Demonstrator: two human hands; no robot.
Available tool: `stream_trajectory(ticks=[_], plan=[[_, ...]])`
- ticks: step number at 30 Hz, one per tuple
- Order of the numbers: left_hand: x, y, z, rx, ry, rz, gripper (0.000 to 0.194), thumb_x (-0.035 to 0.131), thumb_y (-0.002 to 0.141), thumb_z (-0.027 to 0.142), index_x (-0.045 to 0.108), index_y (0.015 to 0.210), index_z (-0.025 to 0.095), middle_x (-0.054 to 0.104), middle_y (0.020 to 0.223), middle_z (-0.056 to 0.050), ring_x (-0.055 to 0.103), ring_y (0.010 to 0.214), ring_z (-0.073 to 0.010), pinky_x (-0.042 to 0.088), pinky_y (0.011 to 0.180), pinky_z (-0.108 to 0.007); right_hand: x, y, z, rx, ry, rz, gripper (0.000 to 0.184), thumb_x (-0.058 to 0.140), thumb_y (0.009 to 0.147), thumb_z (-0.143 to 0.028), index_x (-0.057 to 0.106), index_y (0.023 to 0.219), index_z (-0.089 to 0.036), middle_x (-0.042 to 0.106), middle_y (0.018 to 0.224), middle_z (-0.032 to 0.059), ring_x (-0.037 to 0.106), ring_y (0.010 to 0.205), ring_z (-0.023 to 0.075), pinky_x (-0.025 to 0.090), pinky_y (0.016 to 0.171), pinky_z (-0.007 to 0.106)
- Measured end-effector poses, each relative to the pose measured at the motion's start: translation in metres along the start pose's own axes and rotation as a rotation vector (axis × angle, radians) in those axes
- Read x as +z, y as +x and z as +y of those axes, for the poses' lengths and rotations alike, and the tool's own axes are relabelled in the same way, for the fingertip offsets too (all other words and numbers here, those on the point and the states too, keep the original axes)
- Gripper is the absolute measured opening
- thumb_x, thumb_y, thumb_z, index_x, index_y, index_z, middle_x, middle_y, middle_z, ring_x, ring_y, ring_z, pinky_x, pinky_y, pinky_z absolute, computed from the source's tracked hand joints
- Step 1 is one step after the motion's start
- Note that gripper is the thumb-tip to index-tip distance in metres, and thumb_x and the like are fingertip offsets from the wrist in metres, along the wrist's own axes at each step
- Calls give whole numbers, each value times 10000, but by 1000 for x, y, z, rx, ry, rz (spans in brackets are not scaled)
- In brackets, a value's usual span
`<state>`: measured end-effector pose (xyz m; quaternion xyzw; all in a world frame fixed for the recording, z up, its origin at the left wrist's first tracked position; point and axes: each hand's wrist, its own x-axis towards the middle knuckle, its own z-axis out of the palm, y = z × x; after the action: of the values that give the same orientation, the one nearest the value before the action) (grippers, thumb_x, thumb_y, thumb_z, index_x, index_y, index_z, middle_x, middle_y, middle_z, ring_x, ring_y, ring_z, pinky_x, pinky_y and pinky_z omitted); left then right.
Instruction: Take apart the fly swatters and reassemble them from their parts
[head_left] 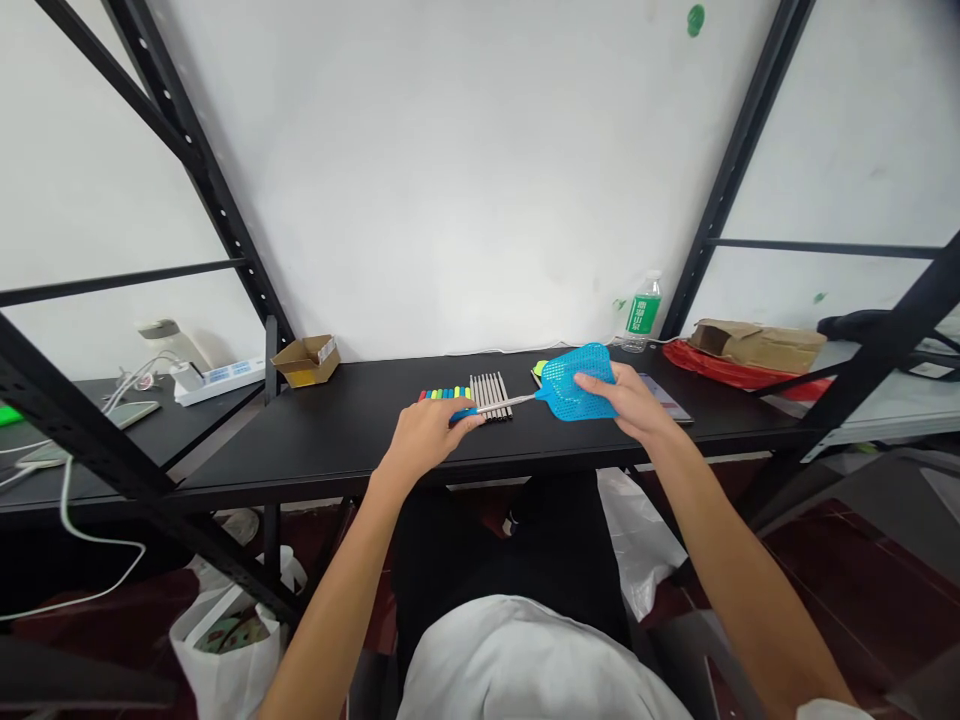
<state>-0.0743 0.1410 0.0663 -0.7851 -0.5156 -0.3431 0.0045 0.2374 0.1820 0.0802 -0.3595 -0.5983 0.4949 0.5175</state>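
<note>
While the left hand has its fingers curled round the blue handle end of a fly swatter, the right hand pinches the mesh head, thumb on the visible face, other fingers behind. Swatter spans the gap between both sets of fingers, held over the black bench. Just beyond the left fingers: a row of coloured markers, partly covered by the hand. Right of the left fingertips, under the shaft: a row of pale pens, side by side. Beside the right fingers: a flat item, perhaps a booklet, partly hidden. Farther back, beyond the right fingers: an upright bottle, green label. Well left of the left fingers: an open cardboard box; farther left, a white power strip
</note>
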Motion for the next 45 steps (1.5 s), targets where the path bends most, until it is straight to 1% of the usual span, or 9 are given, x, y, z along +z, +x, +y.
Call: stream_trajectory(ticks=[3,6,10,13,16,21,31,39,45], plan=[[22,1,-25,-72,-226,-1,334,662,850,511,777,1002,236,721,811,-60,588,670,-210,357,614,-256,-19,15,26,10,14,89,401,850,658,-480,710,888,-183,774,907,69,733,790,243,606,756,392],[41,1,-39,-160,-434,-18,376,690,825,502,769,1033,199,736,935,-76,598,714,-203,408,659,-267,-30,23,51,53,53,84,424,855,651,-483,708,911,-182,773,910,65,733,788,237,600,766,384],[51,1,-41,-251,-544,-40,404,711,799,500,766,1045,184,735,989,-76,625,809,-213,446,735,-279,-27,30,77,86,103,66,450,858,641,-487,709,939,-184,773,939,71,735,830,256,597,785,392],[49,1,-40,-280,-552,-55,417,716,782,523,778,1017,185,737,893,-60,631,781,-208,458,719,-278,-17,32,88,102,126,102,444,856,644,-477,717,959,-197,772,988,71,732,892,269,594,818,393],[47,1,-40,-301,-528,-48,422,723,764,535,785,982,179,730,824,-50,628,727,-198,462,678,-275,-10,32,92,92,128,122,422,854,652,-452,721,974,-215,769,1021,65,719,968,283,581,877,411],[49,0,-41,-283,-478,-38,397,704,782,525,781,958,177,737,837,-50,643,745,-208,473,690,-281,-10,31,96,54,51,101,376,831,687,-445,715,973,-231,766,1024,54,706,1000,287,571,898,419],[51,0,-45,-286,-457,-53,415,706,776,557,777,939,183,758,958,-62,676,921,-261,486,826,-312,-12,32,94,99,55,117,389,819,686,-431,699,988,-216,763,1024,72,717,928,279,584,804,392],[50,1,-42,-292,-445,-64,435,696,771,581,780,925,183,757,925,-60,678,893,-264,490,833,-330,-14,33,95,48,5,140,466,811,689,-406,673,1087,-208,756,1021,73,708,880,254,564,697,341],[50,1,-41,-303,-452,-55,433,711,754,575,787,912,179,758,910,-67,677,880,-265,493,827,-331,-15,33,96,54,-20,123,388,785,709,-439,693,990,-187,750,910,67,692,784,229,541,653,326]])
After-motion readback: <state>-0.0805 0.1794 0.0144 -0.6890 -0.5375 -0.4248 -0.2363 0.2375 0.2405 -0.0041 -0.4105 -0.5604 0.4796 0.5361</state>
